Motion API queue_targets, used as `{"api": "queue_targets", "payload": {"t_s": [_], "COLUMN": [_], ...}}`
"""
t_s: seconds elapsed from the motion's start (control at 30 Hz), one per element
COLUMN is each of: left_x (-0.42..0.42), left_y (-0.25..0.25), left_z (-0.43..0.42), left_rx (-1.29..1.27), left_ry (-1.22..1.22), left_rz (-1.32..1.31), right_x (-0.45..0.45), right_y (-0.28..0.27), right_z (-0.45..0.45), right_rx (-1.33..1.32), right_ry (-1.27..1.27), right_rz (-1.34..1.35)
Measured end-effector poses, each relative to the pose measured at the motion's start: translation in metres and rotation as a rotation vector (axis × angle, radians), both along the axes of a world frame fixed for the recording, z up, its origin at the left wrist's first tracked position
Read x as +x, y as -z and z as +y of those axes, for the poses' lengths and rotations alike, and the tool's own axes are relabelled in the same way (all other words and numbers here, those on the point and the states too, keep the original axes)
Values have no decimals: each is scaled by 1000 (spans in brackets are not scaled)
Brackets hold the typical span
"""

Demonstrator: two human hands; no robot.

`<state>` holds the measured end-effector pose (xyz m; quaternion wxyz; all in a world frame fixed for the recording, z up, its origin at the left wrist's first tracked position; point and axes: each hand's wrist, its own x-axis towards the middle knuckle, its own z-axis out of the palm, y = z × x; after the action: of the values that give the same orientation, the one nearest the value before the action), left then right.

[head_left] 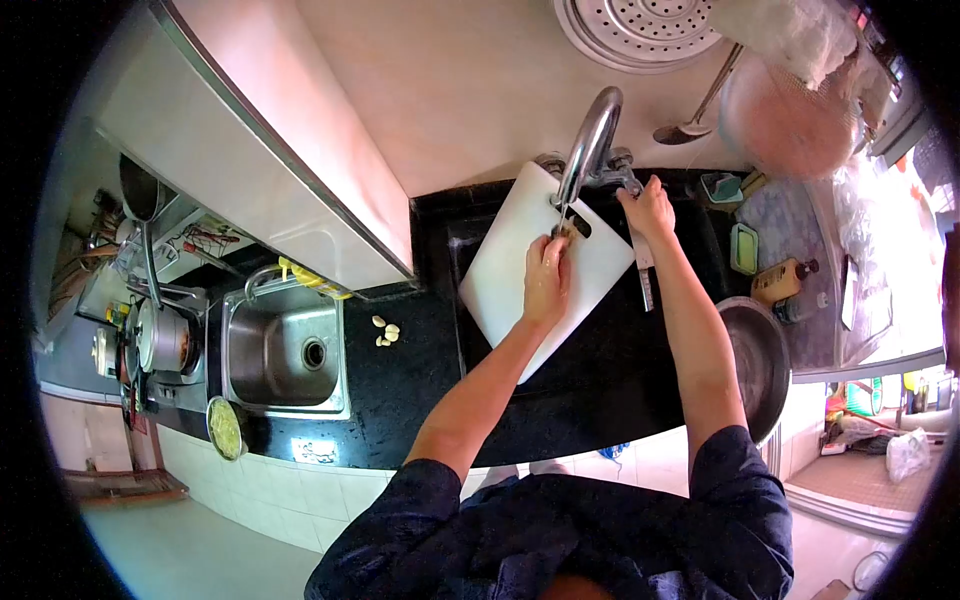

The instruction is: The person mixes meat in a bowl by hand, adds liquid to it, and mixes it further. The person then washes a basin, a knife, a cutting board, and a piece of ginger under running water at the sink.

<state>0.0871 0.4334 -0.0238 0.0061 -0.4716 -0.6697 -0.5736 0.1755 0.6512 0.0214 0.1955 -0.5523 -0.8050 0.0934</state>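
My left hand (547, 280) is closed on a small brown piece (568, 230), which I cannot identify, beneath the spout of the tap (598, 130). A thin stream of water falls onto it. Under that hand, a white cutting board (510, 270) lies tilted across the black sink. My right hand (652, 212) has its thumb and fingers around the tap handle (631, 184). Just below my right palm, beside the board's right corner, is a knife (646, 285), handle toward me.
Garlic cloves (386, 332) lie left of the board, near a steel sink (290, 350) and a bowl (226, 428). A metal basin (755, 365) stands by my right forearm. Bottles (783, 282) and a soap dish (744, 248) are at the right.
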Motion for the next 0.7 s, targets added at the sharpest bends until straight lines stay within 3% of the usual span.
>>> {"api": "queue_targets", "payload": {"t_s": [0.13,0.37,0.53,0.63,0.7], "left_x": [-16,-16,-18,-13,-11], "left_y": [17,9,12,10,10], "left_z": [2,6,5,2,0], "left_rx": [-83,-111,-146,-122,-147], "left_ry": [-54,-40,-18,-54,-134], "left_rz": [9,-187,-173,-120,-88], "right_x": [-4,-7,-10,-11,-13], "right_y": [19,28,41,27,-13], "right_z": [24,21,22,17,1], "right_rx": [-208,-110,-29,-107,-266], "right_ry": [-49,-62,-42,5,34], "right_rz": [-204,-195,-167,-304,-379]}}
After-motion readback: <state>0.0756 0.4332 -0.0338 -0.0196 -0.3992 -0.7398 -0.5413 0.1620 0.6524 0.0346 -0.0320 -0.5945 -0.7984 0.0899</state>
